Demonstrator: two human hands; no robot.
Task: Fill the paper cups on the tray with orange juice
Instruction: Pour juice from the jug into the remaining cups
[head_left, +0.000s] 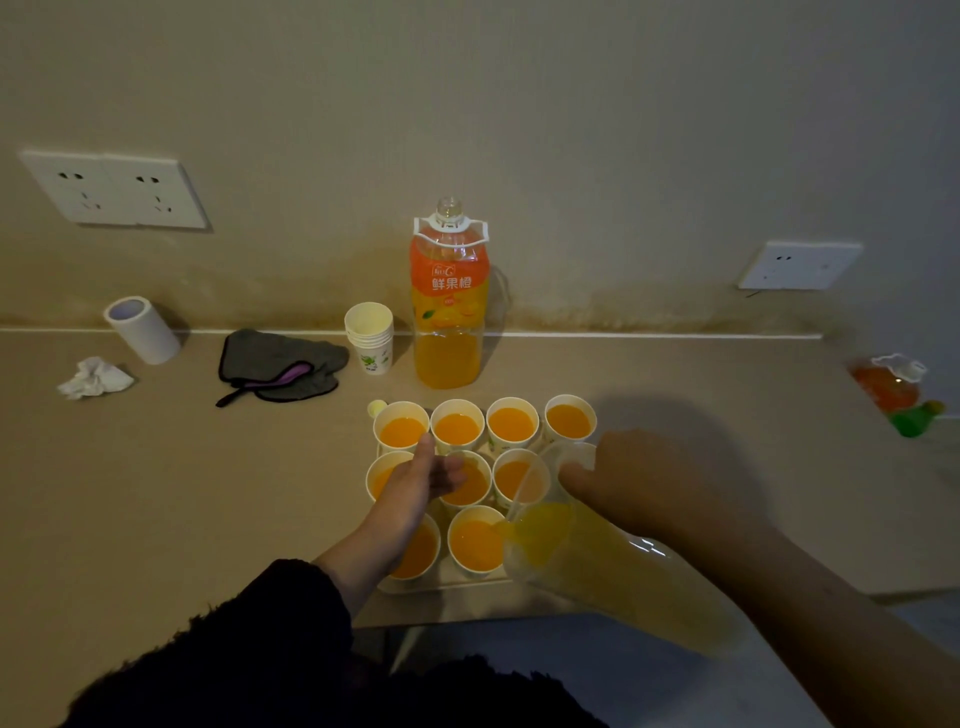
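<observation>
Several paper cups holding orange juice stand in rows on a pale tray (441, 586) near the counter's front edge. My right hand (649, 483) grips a clear pitcher (613, 566) of juice, tilted left. Its spout is over the front-row cup (475, 545), and juice runs into that cup. My left hand (423, 480) hovers over the middle row with thumb raised and fingers loosely curled, holding nothing that I can see. It covers part of the middle-row cup (474, 486) and the front-left cup (418, 553). The pitcher hides the tray's right front part.
An uncapped orange juice bottle (449, 312) stands behind the tray by the wall, beside a stack of empty cups (370, 332). A grey cloth (280, 364), paper roll (143, 330) and crumpled tissue (96, 378) lie to the left. A yellow cap (375, 408) lies by the tray.
</observation>
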